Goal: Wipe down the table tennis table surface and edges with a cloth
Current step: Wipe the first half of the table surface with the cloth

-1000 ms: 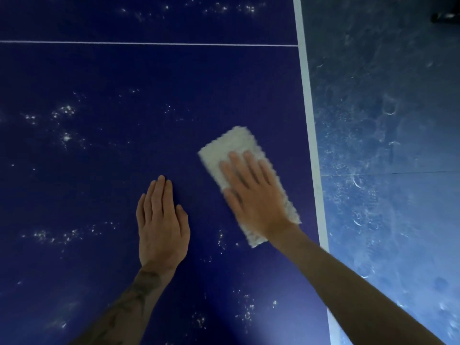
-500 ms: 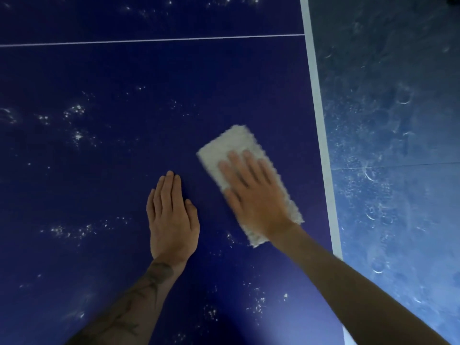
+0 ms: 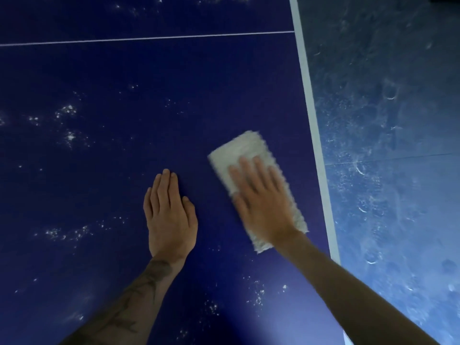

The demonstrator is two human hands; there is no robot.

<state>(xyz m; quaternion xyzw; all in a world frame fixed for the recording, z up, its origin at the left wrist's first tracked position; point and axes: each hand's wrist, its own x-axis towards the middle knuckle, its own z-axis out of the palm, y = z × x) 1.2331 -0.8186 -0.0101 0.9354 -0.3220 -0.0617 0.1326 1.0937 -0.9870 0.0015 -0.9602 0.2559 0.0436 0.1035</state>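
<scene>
The dark blue table tennis table (image 3: 124, 78) fills most of the view, speckled with white dust. A folded white cloth (image 3: 240, 148) lies flat on it near the white right edge stripe (image 3: 312, 115). My right hand (image 3: 261, 197) presses down on the cloth with straight fingers and covers its lower half; the hand and cloth look blurred. My left hand (image 3: 170, 215) rests flat on the bare table surface, just left of the cloth, not touching it.
A thin white centre line (image 3: 149, 38) runs across the table at the top. Beyond the right edge lies a scuffed grey-blue floor (image 3: 393, 145). White dust patches sit at the left (image 3: 69, 135) and near the bottom (image 3: 256, 295).
Both hands and the cloth sit lower and further right in the view, and the table's centre line has shifted too. The cloth is more blurred now.
</scene>
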